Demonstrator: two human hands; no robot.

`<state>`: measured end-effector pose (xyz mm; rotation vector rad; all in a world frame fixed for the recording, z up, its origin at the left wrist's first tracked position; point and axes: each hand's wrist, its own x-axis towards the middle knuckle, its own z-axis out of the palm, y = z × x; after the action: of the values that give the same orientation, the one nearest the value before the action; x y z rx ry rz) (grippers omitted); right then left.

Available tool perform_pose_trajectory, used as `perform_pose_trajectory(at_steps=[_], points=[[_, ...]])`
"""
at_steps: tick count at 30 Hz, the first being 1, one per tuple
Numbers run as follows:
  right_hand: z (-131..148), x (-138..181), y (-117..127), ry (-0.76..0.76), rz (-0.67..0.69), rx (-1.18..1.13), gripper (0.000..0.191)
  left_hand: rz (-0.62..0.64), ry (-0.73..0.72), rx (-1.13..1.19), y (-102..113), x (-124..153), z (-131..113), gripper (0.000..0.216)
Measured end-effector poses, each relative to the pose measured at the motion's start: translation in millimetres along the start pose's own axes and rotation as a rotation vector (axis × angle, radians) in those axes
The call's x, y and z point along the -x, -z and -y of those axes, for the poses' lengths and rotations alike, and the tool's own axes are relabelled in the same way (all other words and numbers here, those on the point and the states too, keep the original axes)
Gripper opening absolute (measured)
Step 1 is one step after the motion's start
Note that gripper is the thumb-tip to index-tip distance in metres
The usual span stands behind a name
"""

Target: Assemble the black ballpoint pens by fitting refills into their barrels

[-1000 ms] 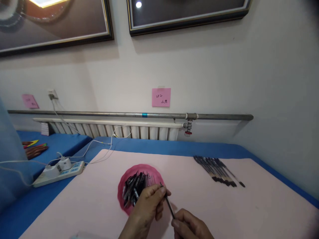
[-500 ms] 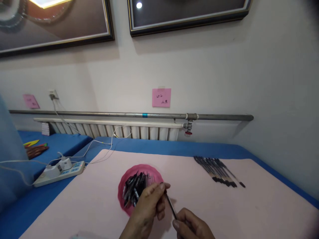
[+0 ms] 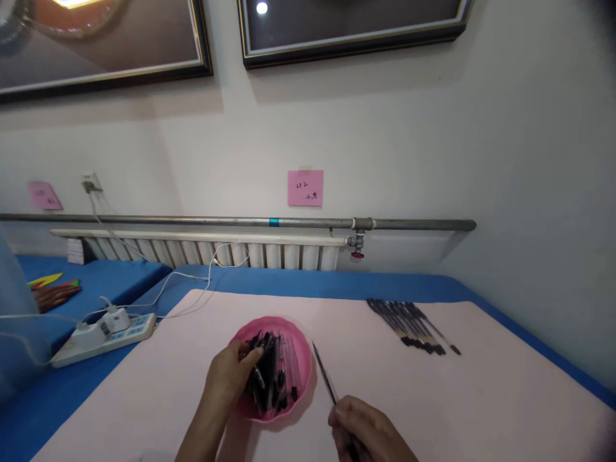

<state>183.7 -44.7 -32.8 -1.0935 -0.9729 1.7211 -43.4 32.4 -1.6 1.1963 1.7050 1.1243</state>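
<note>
My right hand (image 3: 363, 427) is closed around a slim ballpoint pen (image 3: 326, 378), its bare, pointed tip up and to the left. Over the left side of a pink scalloped bowl (image 3: 308, 359), my left hand (image 3: 230, 372) has its thumb and fingers drawn together among the pen parts. Whatever the fingertips hold is hidden. Black pen caps and clear barrels (image 3: 291, 369) fill the bowl in a loose heap. Off to the right, a row of black-capped pens (image 3: 409, 326) lies side by side on the pink sheet (image 3: 385, 378).
A white power strip (image 3: 103, 340) with plugged-in chargers rests on the blue cloth (image 3: 308, 280) at left. White cables run along the back. A radiator (image 3: 262, 255) and a pipe with a red-handled valve (image 3: 357, 253) line the wall behind the table.
My left hand has left the pen's upper end and moved left into the bowl. The pen's pointed tip is now uncovered. My right hand keeps hold of the pen.
</note>
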Motion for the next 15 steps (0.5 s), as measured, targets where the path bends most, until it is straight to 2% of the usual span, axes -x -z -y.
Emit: perform_pose_trajectory(at_steps=[2, 3, 5, 7, 10, 12, 15], points=[[-1, -2, 3, -0.003, -0.003, -0.089, 0.031, -0.009, -0.046, -0.085, -8, 7, -3, 0.015], [-1, -3, 4, 0.004, -0.011, -0.115, 0.033, 0.029, -0.068, -0.110, -14, 12, -6, 0.014], [-2, -6, 8, 0.031, -0.038, -0.133, 0.038, 0.207, -0.089, -0.096, -32, 28, -12, 0.022], [-4, -9, 10, 0.052, -0.044, -0.130, 0.039, 0.472, -0.021, 0.044, -51, 44, -16, 0.029], [-5, -10, 8, 0.046, 0.027, -0.139, 0.039, 0.704, 0.083, 0.295, -72, 63, -18, 0.035], [-5, -8, 4, 0.006, 0.091, -0.160, 0.040, 0.785, 0.143, 0.449, -76, 67, -17, 0.038], [-3, -2, -2, -0.057, 0.129, -0.188, 0.042, 0.749, 0.186, 0.624, -73, 63, -17, 0.036]])
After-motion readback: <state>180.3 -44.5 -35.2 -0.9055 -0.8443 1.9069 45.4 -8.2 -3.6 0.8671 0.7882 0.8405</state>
